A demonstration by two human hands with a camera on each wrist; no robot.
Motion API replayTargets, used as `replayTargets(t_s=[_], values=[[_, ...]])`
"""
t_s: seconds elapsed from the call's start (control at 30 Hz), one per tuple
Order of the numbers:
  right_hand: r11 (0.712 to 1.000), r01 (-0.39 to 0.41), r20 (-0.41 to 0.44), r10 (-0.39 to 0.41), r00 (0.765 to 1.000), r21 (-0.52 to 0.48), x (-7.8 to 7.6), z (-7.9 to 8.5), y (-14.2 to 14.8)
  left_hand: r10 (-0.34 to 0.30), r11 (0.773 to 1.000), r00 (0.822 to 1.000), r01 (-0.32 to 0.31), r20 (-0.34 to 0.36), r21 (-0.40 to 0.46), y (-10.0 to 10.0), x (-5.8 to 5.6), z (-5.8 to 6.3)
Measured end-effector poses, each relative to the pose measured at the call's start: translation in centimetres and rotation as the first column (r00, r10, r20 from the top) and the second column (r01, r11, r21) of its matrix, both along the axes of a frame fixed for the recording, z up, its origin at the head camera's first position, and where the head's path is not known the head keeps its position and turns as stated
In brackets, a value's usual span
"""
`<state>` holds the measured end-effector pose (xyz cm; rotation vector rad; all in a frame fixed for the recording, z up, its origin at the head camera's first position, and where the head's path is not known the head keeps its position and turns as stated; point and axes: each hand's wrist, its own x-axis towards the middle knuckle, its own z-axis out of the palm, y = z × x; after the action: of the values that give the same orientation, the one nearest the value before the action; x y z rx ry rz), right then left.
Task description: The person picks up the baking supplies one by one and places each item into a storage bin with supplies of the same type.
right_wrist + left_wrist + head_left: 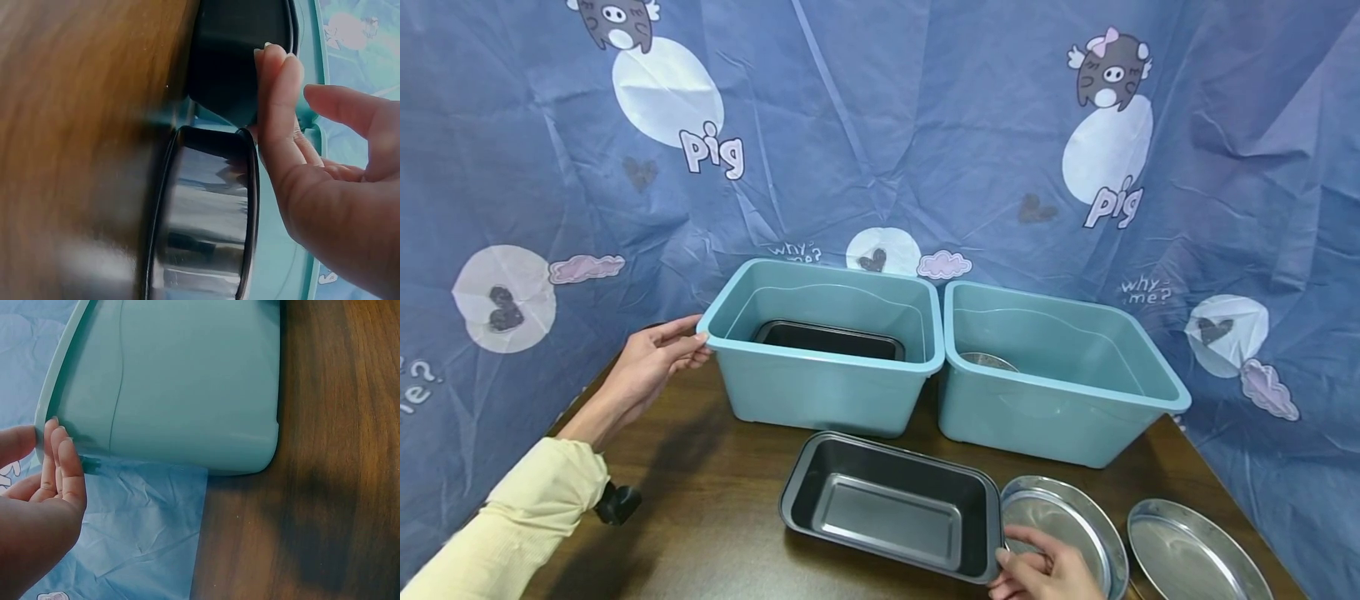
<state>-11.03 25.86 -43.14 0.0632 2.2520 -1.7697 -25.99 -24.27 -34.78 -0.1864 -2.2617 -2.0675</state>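
My left hand (658, 358) grips the left corner of a light teal plastic bin (816, 392), thumb on one side of the rim and fingers on the other; the left wrist view shows this bin's wall (200, 381) close up. At the front, my right hand (1048, 567) holds the right end of a dark loaf pan (887, 504) by its rim. In the right wrist view the fingers (281, 94) lie against the pan's outer wall (234, 62). Another dark loaf pan (827, 340) lies inside the left bin.
A second teal bin (1037, 421) stands to the right, with a round metal pan (988, 361) partly visible inside. Two shallow round metal pans (1063, 508) (1187, 550) lie at the wooden table's front right. A blue printed cloth (880, 125) hangs behind.
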Motion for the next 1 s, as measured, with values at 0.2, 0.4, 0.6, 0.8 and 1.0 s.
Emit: replayTargets(t_s=[0.2,0.4,0.6,0.8,1.0], values=[[0.997,-0.077,0.006,0.077,0.997,-0.025,-0.37,-0.32,0.09,0.009,1.000,1.000,-0.009,-0.002,-0.020,0.03,0.03,-0.02],[0.992,-0.112,0.027,0.113,0.993,-0.057,-0.51,-0.31,0.10,0.010,1.000,1.000,-0.010,-0.001,-0.018,0.00,0.04,-0.03],[0.989,-0.142,0.014,0.143,0.990,-0.045,-0.69,-0.31,0.16,0.007,1.000,1.000,-0.007,0.002,-0.013,-0.03,0.02,0.01],[0.990,-0.126,-0.010,0.126,0.992,-0.065,-0.72,-0.46,0.03,-0.001,1.000,1.000,0.001,0.008,0.013,-0.05,-0.08,-0.12],[0.991,-0.097,-0.113,0.087,0.990,-0.090,-0.66,-0.35,-0.16,0.003,1.000,1.000,-0.003,0.014,-0.004,-0.01,-0.16,-0.12]])
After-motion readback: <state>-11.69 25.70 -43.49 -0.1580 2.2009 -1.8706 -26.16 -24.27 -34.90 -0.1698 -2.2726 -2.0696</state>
